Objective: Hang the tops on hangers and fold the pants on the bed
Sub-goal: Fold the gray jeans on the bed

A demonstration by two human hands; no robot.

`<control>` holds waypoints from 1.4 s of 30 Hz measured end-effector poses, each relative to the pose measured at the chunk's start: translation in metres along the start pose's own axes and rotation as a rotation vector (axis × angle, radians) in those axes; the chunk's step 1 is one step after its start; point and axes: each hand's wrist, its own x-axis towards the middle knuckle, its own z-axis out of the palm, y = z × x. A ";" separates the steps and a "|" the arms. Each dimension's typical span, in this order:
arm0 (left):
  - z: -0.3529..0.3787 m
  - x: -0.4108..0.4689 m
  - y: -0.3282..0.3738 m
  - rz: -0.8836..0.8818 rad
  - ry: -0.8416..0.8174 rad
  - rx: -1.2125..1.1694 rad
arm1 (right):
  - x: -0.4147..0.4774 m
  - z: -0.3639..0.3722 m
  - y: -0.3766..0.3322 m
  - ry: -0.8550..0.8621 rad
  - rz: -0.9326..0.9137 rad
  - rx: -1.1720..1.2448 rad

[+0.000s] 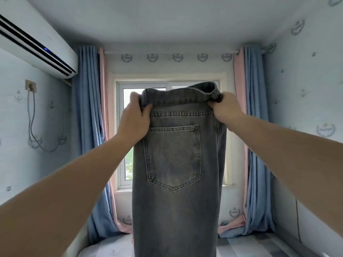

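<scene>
Window (pixel 144 127) behind, faded grey jeans (pixel 176 164) hanging

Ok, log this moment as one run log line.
jeans: held up, hanging over bed | left hand: grips waistband | right hand: grips waistband | state: not yet laid down

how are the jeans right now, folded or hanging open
Hanging, halved lengthwise: the jeans show one back pocket and drop straight from the waistband, gripped by the left hand and right hand.
</scene>
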 end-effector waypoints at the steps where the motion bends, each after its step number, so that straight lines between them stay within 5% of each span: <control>1: -0.007 -0.007 0.012 0.007 0.000 0.017 | -0.010 -0.009 -0.003 -0.001 0.010 -0.004; 13: -0.081 -0.041 0.096 -0.012 -0.042 0.067 | -0.079 -0.070 -0.051 -0.006 0.049 -0.018; 23: -0.107 -0.071 0.061 -0.111 -0.061 0.086 | -0.096 -0.034 -0.055 -0.058 -0.038 -0.030; 33: -0.090 -0.167 -0.070 -0.310 -0.126 0.156 | -0.142 0.098 0.035 -0.256 0.034 -0.085; 42: -0.019 -0.319 -0.292 -0.654 -0.355 0.230 | -0.210 0.304 0.203 -0.608 0.267 -0.259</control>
